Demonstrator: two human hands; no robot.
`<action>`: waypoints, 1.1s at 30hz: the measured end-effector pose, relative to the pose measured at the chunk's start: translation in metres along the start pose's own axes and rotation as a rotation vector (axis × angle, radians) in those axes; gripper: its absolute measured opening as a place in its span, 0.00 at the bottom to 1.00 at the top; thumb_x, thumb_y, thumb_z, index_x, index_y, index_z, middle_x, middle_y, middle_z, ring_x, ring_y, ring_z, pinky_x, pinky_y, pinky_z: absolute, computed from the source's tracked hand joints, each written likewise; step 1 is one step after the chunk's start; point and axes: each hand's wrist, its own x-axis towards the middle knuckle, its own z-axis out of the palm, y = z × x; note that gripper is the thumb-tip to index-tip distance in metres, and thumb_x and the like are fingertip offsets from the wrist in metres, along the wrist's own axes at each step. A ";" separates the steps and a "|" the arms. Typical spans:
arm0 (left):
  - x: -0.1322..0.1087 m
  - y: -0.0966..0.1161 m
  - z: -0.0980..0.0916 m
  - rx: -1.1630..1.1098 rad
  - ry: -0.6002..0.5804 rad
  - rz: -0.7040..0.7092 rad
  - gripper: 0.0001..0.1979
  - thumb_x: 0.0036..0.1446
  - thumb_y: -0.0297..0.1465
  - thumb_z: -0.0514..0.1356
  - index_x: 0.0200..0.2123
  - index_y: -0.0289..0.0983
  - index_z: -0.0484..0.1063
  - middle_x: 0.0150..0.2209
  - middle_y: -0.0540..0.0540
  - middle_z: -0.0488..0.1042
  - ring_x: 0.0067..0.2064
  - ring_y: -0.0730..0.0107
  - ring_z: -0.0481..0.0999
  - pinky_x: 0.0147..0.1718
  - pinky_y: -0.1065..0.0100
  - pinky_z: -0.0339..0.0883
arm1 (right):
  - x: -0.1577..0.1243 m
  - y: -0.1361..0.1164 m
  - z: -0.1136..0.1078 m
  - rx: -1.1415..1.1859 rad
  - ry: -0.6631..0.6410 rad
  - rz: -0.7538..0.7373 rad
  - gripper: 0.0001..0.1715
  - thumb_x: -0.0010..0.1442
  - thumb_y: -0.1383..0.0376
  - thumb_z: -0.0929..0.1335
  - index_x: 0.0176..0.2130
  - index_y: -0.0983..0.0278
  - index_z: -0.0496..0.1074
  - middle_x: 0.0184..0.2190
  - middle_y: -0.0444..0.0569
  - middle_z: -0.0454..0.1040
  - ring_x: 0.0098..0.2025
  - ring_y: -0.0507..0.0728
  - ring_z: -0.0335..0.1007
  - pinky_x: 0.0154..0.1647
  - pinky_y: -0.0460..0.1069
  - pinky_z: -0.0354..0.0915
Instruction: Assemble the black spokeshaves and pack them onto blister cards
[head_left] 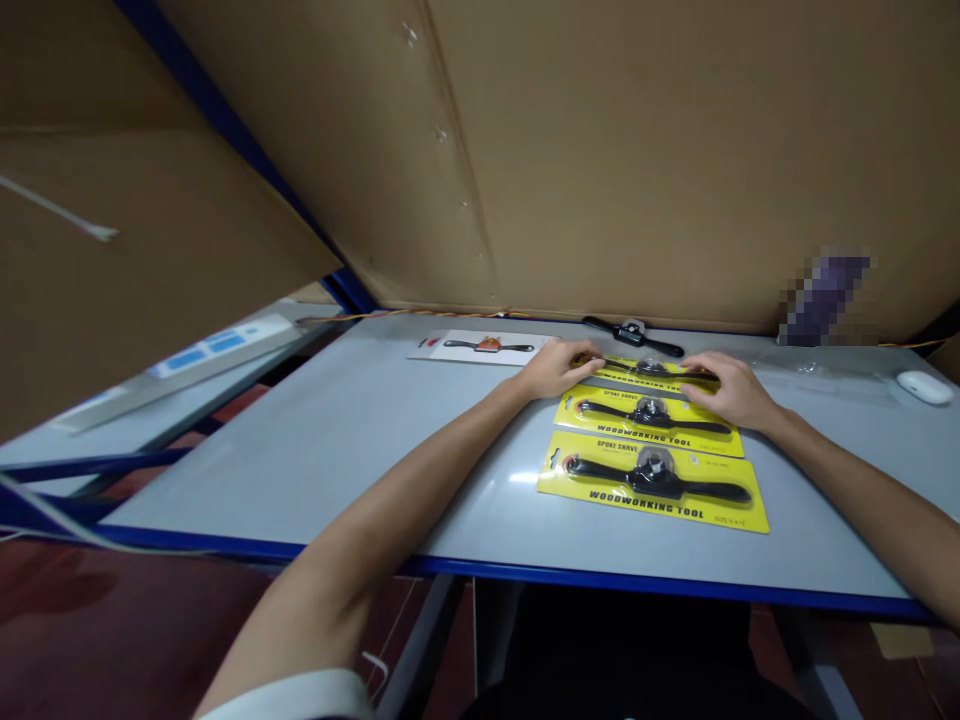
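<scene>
Three yellow blister cards, each with a black spokeshave, lie in a column on the grey table. My left hand grips the left end of the farthest spokeshave package, thumb and fingers bent around its edge. At the other end of that package, my right hand has its fingers curled over the edge; its fingertips are partly hidden. Just nearer lies the middle spokeshave package, and the nearest spokeshave package lies below it. Beyond my hands rests a loose black spokeshave.
A white card with a spokeshave picture lies left of my left hand. Clear plastic and a white earbud case are at the right. A power strip stands left; a cardboard wall rises behind the table.
</scene>
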 end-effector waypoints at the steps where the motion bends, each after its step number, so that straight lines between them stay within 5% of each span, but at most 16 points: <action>1: 0.001 0.001 0.000 0.026 -0.022 0.019 0.25 0.67 0.49 0.52 0.45 0.36 0.80 0.38 0.44 0.83 0.35 0.64 0.78 0.39 0.65 0.67 | 0.000 0.001 0.001 -0.014 -0.005 -0.012 0.16 0.62 0.58 0.70 0.48 0.59 0.78 0.45 0.54 0.82 0.46 0.66 0.79 0.52 0.63 0.73; 8: 0.001 0.004 -0.001 0.079 -0.051 0.045 0.26 0.67 0.51 0.52 0.44 0.37 0.81 0.41 0.43 0.84 0.37 0.62 0.79 0.39 0.64 0.67 | 0.002 -0.004 0.001 -0.090 -0.054 -0.057 0.15 0.62 0.62 0.67 0.46 0.58 0.80 0.43 0.54 0.82 0.45 0.66 0.78 0.49 0.62 0.73; 15: -0.002 0.008 -0.001 0.047 0.036 -0.006 0.26 0.67 0.49 0.51 0.36 0.36 0.82 0.31 0.44 0.82 0.28 0.66 0.74 0.34 0.64 0.63 | 0.004 -0.010 -0.001 -0.013 -0.064 -0.023 0.12 0.62 0.60 0.65 0.40 0.57 0.79 0.39 0.52 0.83 0.42 0.64 0.78 0.47 0.60 0.72; 26: -0.004 0.011 -0.002 -0.051 0.089 -0.076 0.25 0.65 0.47 0.51 0.29 0.37 0.78 0.25 0.47 0.79 0.27 0.66 0.73 0.33 0.65 0.62 | 0.003 -0.014 -0.002 0.025 -0.040 -0.031 0.12 0.61 0.60 0.66 0.38 0.59 0.79 0.38 0.53 0.84 0.39 0.64 0.79 0.45 0.60 0.71; 30: -0.002 0.006 -0.005 -0.069 0.204 -0.108 0.25 0.66 0.46 0.49 0.28 0.37 0.76 0.28 0.46 0.80 0.32 0.64 0.75 0.38 0.65 0.64 | 0.005 -0.010 -0.012 -0.107 -0.004 -0.023 0.15 0.63 0.60 0.64 0.41 0.58 0.79 0.39 0.52 0.84 0.41 0.65 0.76 0.49 0.63 0.65; 33: 0.000 -0.005 -0.012 -0.101 0.316 -0.180 0.24 0.65 0.46 0.50 0.30 0.37 0.76 0.28 0.47 0.77 0.33 0.63 0.74 0.39 0.64 0.64 | 0.009 0.001 -0.030 -0.301 0.001 0.150 0.14 0.62 0.60 0.65 0.40 0.58 0.80 0.26 0.47 0.79 0.32 0.62 0.73 0.51 0.63 0.61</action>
